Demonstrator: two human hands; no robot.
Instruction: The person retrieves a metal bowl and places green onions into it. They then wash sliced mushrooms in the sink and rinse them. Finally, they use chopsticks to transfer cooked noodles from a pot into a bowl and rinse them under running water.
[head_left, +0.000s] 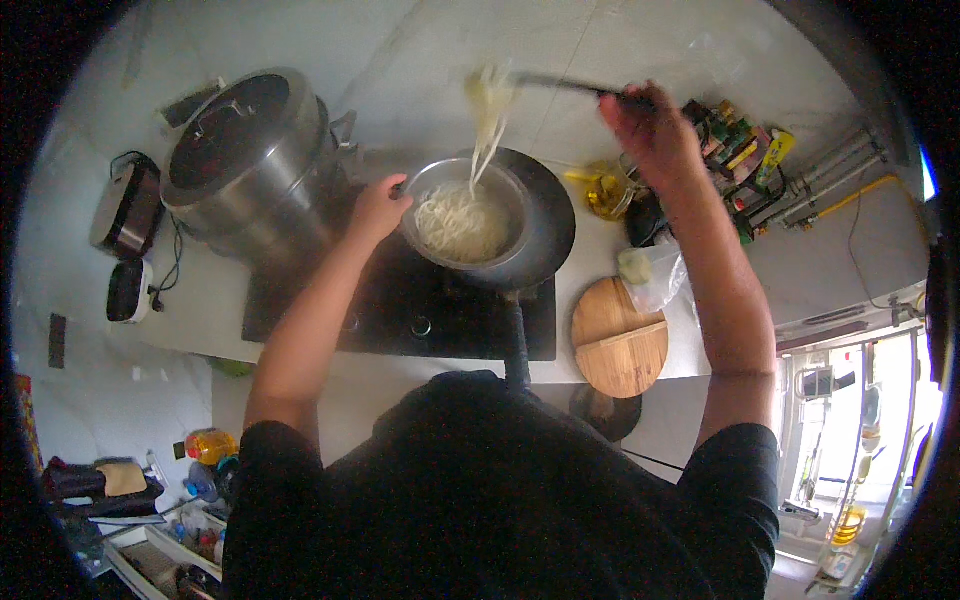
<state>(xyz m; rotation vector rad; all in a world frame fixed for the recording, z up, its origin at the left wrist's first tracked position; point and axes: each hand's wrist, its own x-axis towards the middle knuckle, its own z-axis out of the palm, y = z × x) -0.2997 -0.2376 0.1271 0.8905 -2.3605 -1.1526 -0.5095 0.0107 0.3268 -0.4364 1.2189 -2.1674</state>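
Note:
My left hand grips the small dark handle of a round metal pot at its left rim. Pale noodles fill the pot, which stands over a dark wok on the hob. Raised high at the right, my right hand is closed around a dark long utensil. From the utensil's far end hangs a blurred bunch of noodles, its strands trailing down into the pot. Motion blur hides the exact kind of utensil.
A tall lidded steel pot stands left on the black cooktop. The wok's handle points towards me. To the right are a round wooden lid, a plastic bag, an oil container and a rack of condiments.

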